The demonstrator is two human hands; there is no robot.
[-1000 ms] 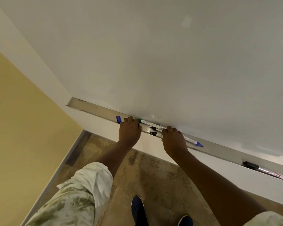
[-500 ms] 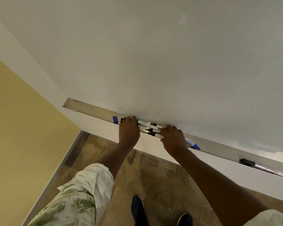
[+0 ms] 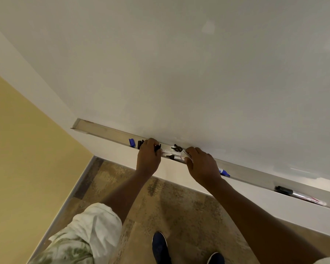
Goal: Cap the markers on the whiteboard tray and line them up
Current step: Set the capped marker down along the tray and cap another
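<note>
Both hands have closed in on the long aluminium whiteboard tray (image 3: 107, 130). Left hand (image 3: 148, 159) now curls around a small black cap, right hand (image 3: 202, 166) gripping the bundle of white-barrelled markers (image 3: 176, 156) between them. Green tip visible earlier now hidden; capping looks underway. Loose blue cap (image 3: 131, 142) lies just beyond left hand.

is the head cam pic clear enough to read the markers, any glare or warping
Head view: warm, even light; soft glare patches on the whiteboard; wide-angle warping tilts the tray; the marker tips between the left hand and right hand are small and slightly soft, labels unreadable.
</note>
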